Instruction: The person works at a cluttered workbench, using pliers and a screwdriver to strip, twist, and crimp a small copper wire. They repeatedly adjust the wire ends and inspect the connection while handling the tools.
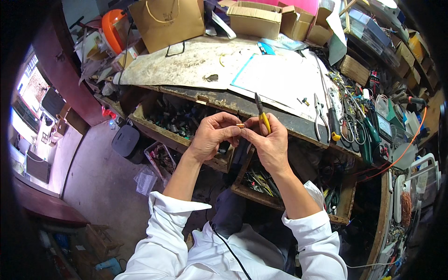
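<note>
My left hand is closed in a pinch on a small copper-coloured cylindrical piece, too small to name more exactly. Right beside it, my right hand has its thumb and fingertip up against the same piece. Tucked in the fingers of my right hand is a pair of cutting pliers with yellow handles, its dark jaws pointing up and away from me. Both hands are raised over the front edge of the workbench, above the drawers.
Under the bench, an open wooden drawer holds dark small parts; another drawer holds tools. Silver pliers and several other tools lie at the right. A white sheet covers part of the benchtop. Cardboard boxes stand behind.
</note>
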Available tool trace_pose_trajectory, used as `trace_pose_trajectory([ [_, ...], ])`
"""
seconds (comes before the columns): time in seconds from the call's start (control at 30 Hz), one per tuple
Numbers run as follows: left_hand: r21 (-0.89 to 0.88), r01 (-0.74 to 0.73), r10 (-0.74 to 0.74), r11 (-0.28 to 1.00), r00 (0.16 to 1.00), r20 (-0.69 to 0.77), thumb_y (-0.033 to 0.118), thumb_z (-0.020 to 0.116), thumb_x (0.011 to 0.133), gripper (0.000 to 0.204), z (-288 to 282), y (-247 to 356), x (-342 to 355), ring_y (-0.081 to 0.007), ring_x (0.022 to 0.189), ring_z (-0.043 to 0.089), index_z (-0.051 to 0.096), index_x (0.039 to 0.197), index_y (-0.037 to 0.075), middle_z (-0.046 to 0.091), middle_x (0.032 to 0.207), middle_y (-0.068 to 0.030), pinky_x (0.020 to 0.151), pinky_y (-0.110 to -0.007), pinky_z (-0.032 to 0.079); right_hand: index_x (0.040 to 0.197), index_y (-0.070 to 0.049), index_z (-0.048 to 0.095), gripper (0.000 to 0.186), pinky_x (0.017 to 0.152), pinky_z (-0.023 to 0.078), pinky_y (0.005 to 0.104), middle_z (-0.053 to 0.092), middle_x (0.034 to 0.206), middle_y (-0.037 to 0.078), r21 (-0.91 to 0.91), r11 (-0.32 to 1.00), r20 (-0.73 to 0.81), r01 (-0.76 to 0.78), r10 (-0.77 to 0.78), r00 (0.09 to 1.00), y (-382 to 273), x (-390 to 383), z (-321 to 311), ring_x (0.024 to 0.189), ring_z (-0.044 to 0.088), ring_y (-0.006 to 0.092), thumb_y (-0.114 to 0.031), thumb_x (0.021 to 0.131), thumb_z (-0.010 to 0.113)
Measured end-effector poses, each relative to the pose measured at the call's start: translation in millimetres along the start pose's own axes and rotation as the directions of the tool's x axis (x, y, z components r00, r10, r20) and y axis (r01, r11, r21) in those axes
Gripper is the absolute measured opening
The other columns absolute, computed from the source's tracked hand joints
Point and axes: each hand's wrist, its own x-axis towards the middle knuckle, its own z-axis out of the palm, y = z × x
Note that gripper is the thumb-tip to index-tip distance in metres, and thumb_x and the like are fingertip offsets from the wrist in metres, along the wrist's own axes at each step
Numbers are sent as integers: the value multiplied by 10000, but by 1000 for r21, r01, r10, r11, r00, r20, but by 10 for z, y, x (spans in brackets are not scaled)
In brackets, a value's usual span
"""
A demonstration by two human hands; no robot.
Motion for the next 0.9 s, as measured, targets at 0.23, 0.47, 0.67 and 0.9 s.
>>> trace_pose_trajectory([
  [0.23,15,-55,55,998,998,10,49,760,894,136,-50,-35,-5,-129,720,684,713,1015,7,736,876,-74,661,-258,573,926,-6,624,195,621,464,226,613,788,-15,-116,993,4,-25,26,1000,-42,-22,-14,698,523,47,-77,856,791],
  [0.47,17,-85,85,996,996,-5,44,764,887,140,-61,-54,-4,-128,719,681,722,1015,8,734,859,-73,666,-259,572,932,-5,629,195,621,461,222,611,786,-16,-57,998,-9,-39,39,999,-80,-24,16,699,525,46,-67,849,794],
  [0.67,5,-43,43,999,999,-10,59,757,898,142,-24,-19,-11,-134,722,684,724,1025,5,733,860,-73,667,-259,573,931,-8,628,183,595,425,210,577,759,-35,-31,1000,-8,8,-8,1000,-23,-17,-4,674,484,34,-54,852,787],
  [0.9,7,-32,32,999,999,4,60,749,901,134,-43,-21,-11,-134,741,701,721,1023,12,739,879,-74,655,-276,597,945,-13,619,175,593,454,206,609,773,-19,28,1000,14,-10,9,1000,-112,-46,22,673,526,38,-54,868,771],
])
